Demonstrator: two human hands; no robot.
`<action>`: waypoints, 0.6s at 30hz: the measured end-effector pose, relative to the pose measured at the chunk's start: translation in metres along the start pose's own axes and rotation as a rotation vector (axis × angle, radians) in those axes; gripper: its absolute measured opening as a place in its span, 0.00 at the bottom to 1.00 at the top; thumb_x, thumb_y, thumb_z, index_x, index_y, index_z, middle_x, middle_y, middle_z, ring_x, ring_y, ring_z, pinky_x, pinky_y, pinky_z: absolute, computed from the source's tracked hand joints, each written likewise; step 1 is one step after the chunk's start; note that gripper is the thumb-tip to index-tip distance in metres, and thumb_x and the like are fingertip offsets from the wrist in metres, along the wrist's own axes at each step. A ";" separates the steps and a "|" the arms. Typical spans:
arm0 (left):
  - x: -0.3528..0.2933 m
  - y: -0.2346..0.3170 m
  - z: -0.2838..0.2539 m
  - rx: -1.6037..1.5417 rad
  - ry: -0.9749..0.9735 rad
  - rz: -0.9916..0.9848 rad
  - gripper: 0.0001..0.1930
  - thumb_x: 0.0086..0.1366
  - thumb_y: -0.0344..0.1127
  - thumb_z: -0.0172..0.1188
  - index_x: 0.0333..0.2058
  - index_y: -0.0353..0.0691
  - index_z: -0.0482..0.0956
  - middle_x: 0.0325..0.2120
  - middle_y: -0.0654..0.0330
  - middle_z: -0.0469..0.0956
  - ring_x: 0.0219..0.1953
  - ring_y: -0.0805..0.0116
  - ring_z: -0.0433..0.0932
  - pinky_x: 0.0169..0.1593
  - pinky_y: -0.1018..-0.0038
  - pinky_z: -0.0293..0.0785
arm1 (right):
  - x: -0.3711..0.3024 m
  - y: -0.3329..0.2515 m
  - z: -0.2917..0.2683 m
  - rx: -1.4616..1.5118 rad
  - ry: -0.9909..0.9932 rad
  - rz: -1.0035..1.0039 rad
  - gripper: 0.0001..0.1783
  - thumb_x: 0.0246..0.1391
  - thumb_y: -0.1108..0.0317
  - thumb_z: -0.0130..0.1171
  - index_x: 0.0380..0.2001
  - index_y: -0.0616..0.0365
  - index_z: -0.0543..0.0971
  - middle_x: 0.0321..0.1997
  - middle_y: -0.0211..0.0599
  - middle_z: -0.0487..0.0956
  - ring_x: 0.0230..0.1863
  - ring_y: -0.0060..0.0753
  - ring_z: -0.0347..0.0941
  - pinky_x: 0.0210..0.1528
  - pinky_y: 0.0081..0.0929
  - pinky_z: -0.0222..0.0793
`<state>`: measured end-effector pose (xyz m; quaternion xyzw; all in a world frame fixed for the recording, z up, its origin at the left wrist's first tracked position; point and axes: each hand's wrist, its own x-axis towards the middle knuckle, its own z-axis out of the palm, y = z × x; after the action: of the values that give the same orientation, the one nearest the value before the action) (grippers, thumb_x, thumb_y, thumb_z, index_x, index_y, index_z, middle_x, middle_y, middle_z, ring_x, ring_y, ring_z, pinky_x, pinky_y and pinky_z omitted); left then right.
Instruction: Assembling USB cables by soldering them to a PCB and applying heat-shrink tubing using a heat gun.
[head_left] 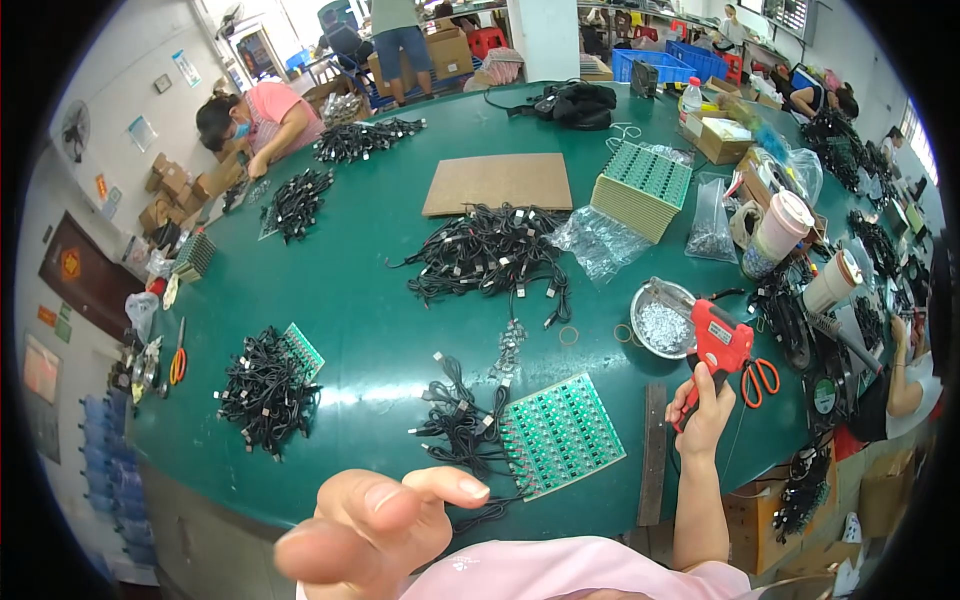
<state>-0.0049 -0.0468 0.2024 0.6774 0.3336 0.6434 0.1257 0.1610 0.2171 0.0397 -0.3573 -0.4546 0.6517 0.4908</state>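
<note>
My right hand [705,415] grips a red hot glue gun [722,340] by its handle, with the nozzle end over a metal bowl [638,330] of small pale pieces [663,326]. Raised close to the camera, my left hand [375,520] holds nothing, its fingers loosely bent and apart. Beyond it lies a green circuit board panel [565,435] with rows of small parts. Black cables [460,410] reach the panel's left edge; whether they are all attached I cannot tell.
Beside my right forearm is a metal ruler [652,455], with orange-handled scissors [760,382] nearby. A cable heap [490,250], stacked circuit boards [640,190], cardboard [497,183] and tumblers [778,235] occupy the table. Another bundle [265,390] lies left. A co-worker [265,125] works far left.
</note>
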 end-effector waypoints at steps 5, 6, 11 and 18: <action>0.006 -0.008 0.009 -0.045 0.107 0.125 0.32 0.63 0.54 0.53 0.65 0.69 0.56 0.68 0.71 0.14 0.71 0.66 0.26 0.59 0.53 0.58 | 0.003 -0.002 -0.002 -0.006 -0.004 -0.023 0.16 0.60 0.58 0.52 0.37 0.64 0.72 0.12 0.30 0.65 0.08 0.20 0.59 0.11 0.21 0.59; 0.007 -0.017 0.008 -0.073 0.081 0.128 0.31 0.63 0.54 0.54 0.65 0.69 0.57 0.69 0.72 0.16 0.71 0.65 0.27 0.58 0.53 0.58 | 0.004 -0.002 -0.002 0.005 0.010 -0.033 0.16 0.60 0.58 0.52 0.36 0.64 0.72 0.12 0.30 0.64 0.08 0.20 0.58 0.11 0.21 0.59; 0.025 -0.036 0.003 -0.137 -0.057 0.100 0.28 0.62 0.58 0.55 0.62 0.73 0.63 0.70 0.72 0.33 0.68 0.64 0.40 0.55 0.51 0.62 | 0.009 0.008 -0.008 0.050 0.028 -0.020 0.16 0.61 0.58 0.52 0.35 0.63 0.71 0.12 0.30 0.64 0.08 0.21 0.57 0.11 0.21 0.58; 0.046 -0.197 -0.007 0.483 0.058 -0.527 0.15 0.62 0.31 0.55 0.46 0.32 0.76 0.37 0.51 0.80 0.40 0.55 0.78 0.48 0.66 0.72 | 0.007 0.001 -0.005 0.055 0.080 -0.063 0.14 0.63 0.60 0.49 0.37 0.62 0.69 0.13 0.30 0.65 0.09 0.21 0.59 0.12 0.22 0.59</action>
<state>-0.0708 0.1266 0.1211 0.5598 0.6426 0.5105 0.1141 0.1630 0.2248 0.0370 -0.3550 -0.4277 0.6332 0.5386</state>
